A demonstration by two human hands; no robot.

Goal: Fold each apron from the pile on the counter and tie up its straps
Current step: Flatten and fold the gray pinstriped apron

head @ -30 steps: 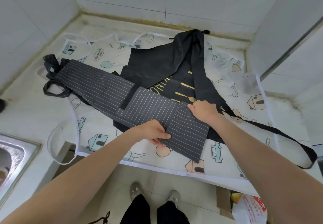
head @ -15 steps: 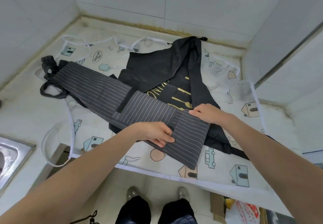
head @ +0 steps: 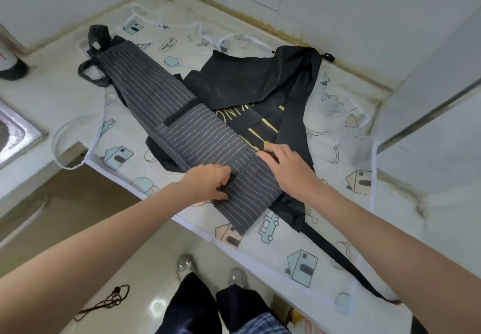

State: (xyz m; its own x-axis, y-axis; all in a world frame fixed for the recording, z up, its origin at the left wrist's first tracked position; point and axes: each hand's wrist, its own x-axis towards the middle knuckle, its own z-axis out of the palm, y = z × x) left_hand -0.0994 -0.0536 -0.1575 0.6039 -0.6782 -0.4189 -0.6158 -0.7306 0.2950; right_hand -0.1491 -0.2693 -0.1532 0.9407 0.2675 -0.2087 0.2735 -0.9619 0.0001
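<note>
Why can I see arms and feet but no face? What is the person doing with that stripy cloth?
The camera sits on the person's head and looks down, so you see what they see: their own two arms, and their shoes on the floor below. The stripy cloth is a striped apron, folded into a long band that lies on the counter. The left hand curls its fingers round the band's near edge. The right hand lies on top of it at the other edge; whether it pinches the cloth is hard to tell. Under the band lie a black apron with gold print and a pale cartoon-print apron with little houses. A metal sink shows at the left.
</note>
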